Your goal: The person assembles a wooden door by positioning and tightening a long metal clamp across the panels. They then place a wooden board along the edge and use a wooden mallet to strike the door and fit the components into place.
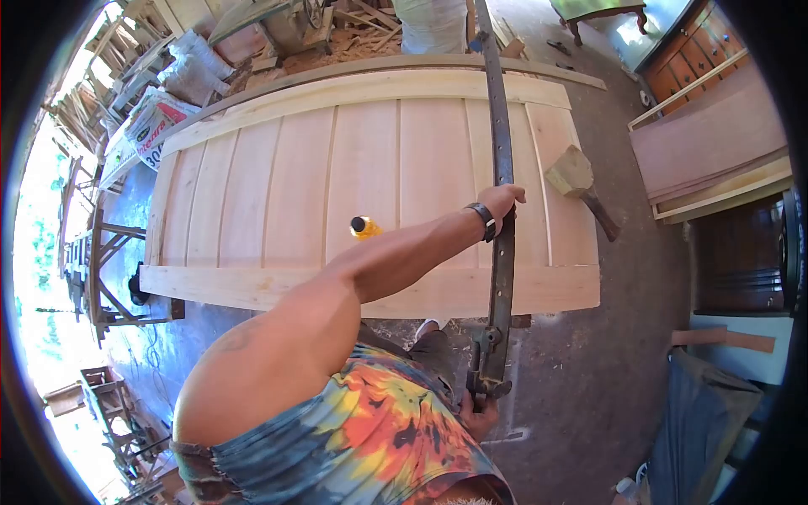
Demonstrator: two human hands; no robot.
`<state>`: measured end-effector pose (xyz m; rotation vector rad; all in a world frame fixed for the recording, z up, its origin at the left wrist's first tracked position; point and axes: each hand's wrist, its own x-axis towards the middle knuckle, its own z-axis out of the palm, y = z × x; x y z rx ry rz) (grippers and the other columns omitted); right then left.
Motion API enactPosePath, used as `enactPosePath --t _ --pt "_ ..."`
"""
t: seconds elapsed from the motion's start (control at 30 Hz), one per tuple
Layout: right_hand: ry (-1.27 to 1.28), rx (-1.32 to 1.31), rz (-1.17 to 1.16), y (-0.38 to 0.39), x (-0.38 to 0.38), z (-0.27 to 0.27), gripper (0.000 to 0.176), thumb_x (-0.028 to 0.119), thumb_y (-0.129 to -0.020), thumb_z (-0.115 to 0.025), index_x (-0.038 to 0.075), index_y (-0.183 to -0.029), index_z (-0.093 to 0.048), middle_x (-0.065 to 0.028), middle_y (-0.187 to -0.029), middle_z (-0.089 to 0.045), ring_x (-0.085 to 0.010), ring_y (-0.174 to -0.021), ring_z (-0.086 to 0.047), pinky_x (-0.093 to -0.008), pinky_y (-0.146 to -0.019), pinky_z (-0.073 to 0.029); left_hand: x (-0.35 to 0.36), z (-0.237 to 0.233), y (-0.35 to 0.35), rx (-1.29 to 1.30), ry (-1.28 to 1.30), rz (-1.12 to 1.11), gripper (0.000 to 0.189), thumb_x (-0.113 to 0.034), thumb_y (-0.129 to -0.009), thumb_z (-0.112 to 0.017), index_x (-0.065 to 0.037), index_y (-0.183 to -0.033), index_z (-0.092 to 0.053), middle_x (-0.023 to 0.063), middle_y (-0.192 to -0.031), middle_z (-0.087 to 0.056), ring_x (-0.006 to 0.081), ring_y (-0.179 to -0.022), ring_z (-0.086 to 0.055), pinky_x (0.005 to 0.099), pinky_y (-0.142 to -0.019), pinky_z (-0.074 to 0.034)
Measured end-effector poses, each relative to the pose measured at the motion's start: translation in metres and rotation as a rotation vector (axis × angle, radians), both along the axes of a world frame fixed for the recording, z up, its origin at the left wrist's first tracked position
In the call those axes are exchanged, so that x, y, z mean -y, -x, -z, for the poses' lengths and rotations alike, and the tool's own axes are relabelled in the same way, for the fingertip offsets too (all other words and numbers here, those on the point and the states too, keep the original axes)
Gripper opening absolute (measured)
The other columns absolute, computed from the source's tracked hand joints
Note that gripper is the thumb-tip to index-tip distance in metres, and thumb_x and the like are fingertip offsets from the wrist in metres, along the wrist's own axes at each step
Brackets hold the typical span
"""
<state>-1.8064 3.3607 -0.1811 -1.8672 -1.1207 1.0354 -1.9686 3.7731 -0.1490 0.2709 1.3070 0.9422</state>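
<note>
Across the right part of one pale wooden panel (362, 168) runs one long bar clamp (500, 135), dark metal pierced by a row of holes, its far end cut off by the upper frame edge. The left hand (503, 202), with one dark wristwatch (486, 222), is closed around the bar; the right hand (480, 418) is at the screw end, fingers partly hidden, grip impossible to tell. Also noted: one wooden mallet (572, 173) on the panel's right edge and one black-capped yellow bottle (365, 227), partly masked by the left arm (404, 252).
</note>
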Motion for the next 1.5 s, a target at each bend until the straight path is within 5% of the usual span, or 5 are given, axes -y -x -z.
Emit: enactPosePath --t 0.4,0.53,0.77,1.43,1.5 --pt "-0.032 -0.125 0.095 0.205 0.094 -0.036 0.022 0.013 -0.081 -0.072 -0.002 -0.097 -0.069 -0.0071 -0.082 -0.069 -0.0116 -0.073 -0.060 -0.0302 -0.067 -0.049 0.129 -0.105 0.242 0.100 -0.163 -0.045 0.018 -0.014 -0.071 -0.071 -0.003 -0.069 -0.057 0.0048 -0.062 -0.047 0.0200 -0.053 -0.050 0.0370 -0.053 -0.041" --pt "0.101 -0.026 -0.166 0.217 0.128 0.010 0.025 0.011 -0.079 -0.074 -0.001 -0.100 -0.070 -0.0083 -0.087 -0.072 -0.0093 -0.076 -0.061 -0.0280 -0.068 -0.049 0.151 -0.076 0.313 0.211 -0.148 -0.057 0.023 -0.016 -0.072 -0.071 -0.010 -0.066 -0.050 -0.0002 -0.055 -0.039 0.0145 -0.045 -0.041 0.0309 -0.047 -0.033" --pt "-0.008 -0.277 -0.053 0.260 0.172 0.078 0.029 0.018 -0.079 -0.079 0.001 -0.100 -0.071 -0.0026 -0.082 -0.070 -0.0080 -0.075 -0.058 -0.0270 -0.066 -0.047 0.186 0.019 0.373 0.332 -0.096 -0.037 0.010 -0.016 -0.081 -0.056 -0.008 -0.078 -0.050 -0.0062 -0.053 -0.036 0.0083 -0.041 -0.034 0.0244 -0.038 -0.028" --pt "0.121 -0.040 -0.012 0.348 0.149 0.043 0.035 0.016 -0.081 -0.076 0.006 -0.114 -0.068 0.0038 -0.073 -0.060 -0.0059 -0.067 -0.049 -0.0244 -0.060 -0.043 0.186 0.122 0.413 0.590 -0.055 -0.050 0.012 -0.018 -0.077 -0.054 -0.012 -0.071 -0.046 -0.0047 -0.050 -0.034 0.0099 -0.040 -0.032 0.0254 -0.038 -0.026" --pt "0.121 0.066 -0.111 0.337 0.156 0.064 0.030 0.025 -0.082 -0.074 0.008 -0.106 -0.069 -0.0042 -0.067 -0.059 -0.0086 -0.061 -0.050 -0.0283 -0.056 -0.043 0.185 0.134 0.415 0.589 -0.081 -0.048 0.013 -0.019 -0.079 -0.055 -0.011 -0.072 -0.048 -0.0034 -0.051 -0.037 0.0113 -0.041 -0.035 0.0266 -0.039 -0.029"
